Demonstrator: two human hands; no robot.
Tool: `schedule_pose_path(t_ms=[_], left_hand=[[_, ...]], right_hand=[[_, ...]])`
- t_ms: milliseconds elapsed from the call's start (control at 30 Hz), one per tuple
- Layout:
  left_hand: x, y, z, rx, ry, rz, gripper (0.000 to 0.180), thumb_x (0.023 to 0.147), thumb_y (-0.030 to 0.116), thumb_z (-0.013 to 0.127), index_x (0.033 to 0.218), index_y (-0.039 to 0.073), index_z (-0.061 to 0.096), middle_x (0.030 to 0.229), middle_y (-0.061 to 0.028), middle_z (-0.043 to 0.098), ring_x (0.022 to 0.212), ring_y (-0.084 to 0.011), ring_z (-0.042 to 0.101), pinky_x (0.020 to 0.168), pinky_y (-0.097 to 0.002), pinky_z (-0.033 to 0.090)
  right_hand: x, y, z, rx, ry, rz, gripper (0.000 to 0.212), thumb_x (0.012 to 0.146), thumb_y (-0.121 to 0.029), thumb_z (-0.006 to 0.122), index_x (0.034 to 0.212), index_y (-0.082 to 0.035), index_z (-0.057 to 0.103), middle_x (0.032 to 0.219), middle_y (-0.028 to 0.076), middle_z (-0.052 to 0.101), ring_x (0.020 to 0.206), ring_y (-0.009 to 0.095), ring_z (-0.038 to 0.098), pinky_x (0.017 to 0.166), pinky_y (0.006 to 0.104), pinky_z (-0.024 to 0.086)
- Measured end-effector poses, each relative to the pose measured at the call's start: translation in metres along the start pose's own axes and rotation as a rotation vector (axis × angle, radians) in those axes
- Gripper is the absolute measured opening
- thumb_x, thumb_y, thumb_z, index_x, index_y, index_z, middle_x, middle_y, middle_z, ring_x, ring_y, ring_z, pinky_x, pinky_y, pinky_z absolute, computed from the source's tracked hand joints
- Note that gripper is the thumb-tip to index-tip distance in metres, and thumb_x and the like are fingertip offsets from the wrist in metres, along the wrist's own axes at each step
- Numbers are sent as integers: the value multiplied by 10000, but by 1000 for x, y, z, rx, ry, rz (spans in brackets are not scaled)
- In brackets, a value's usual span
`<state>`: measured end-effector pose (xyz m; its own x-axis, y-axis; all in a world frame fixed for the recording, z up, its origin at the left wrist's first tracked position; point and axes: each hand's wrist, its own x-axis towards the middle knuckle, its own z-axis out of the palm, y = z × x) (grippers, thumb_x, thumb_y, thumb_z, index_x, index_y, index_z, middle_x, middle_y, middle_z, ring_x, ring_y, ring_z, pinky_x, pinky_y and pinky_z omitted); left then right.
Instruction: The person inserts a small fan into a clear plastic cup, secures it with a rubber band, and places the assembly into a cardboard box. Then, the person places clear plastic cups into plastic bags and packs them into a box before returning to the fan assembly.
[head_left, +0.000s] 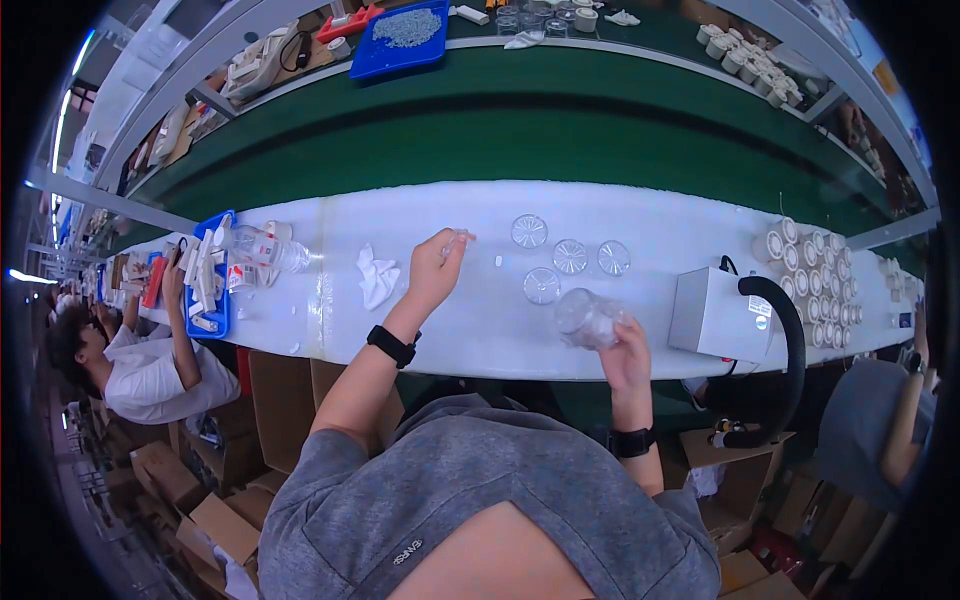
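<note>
The left hand [436, 268] is raised over the white desk [470, 320], its grip pinching a small clear piece [461, 237] at the fingertips. The right hand [625, 350] holds a clear jar [586, 317] just above the desk's near edge, fingers wrapped round it. Four clear lids [558, 257] lie on the desk between the hands, with a crumpled cloth [376, 276] left of them and a grey box [715, 315] at right.
</note>
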<state>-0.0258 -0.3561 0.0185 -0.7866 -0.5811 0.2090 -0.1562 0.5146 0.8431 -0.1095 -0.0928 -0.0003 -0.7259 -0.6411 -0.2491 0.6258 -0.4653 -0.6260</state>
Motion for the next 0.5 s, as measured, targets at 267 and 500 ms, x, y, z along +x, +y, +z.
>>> schedule_pose_path(t_ms=[267,500], left_hand=[[10,8,7,13,58,-76,326,775,223,562,580,12,409,471,-26,358,472,-95,301,430,-255,285],[19,16,2,-138,102,-113,259,750,152,588,574,57,424,534,39,374,524,-52,330,475,-214,277]], right_hand=[[7,-27,-8,10,16,-80,331,715,-94,466,996,81,476,987,156,532,966,252,503,879,378,362],[-5,-17,6,-18,14,-113,334,711,-96,475,994,81,480,982,154,535,944,245,513,872,371,369]])
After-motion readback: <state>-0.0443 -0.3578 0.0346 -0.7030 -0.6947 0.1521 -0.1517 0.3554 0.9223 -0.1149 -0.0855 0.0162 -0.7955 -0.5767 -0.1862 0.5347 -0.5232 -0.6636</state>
